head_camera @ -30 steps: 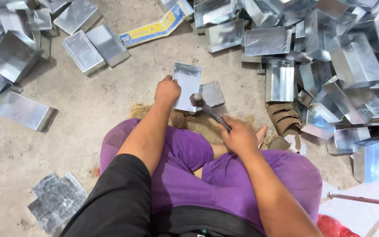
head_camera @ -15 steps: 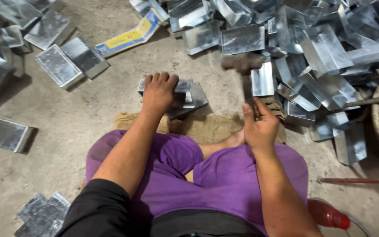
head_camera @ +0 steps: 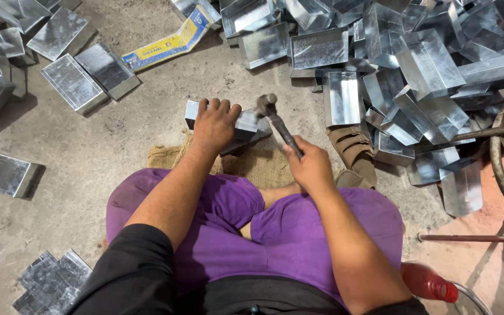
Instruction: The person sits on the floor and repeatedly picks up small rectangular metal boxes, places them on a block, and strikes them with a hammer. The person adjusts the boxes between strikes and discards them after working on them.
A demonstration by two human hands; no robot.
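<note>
On rough concrete, left hand (head_camera: 214, 123) presses a shiny tin box (head_camera: 246, 125); right hand (head_camera: 310, 166) grips a hammer (head_camera: 275, 119).

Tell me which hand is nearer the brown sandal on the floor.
Right. The right hand, gripping the hammer, is just beside the brown sandal; the left hand presses the metal piece farther away.
</note>
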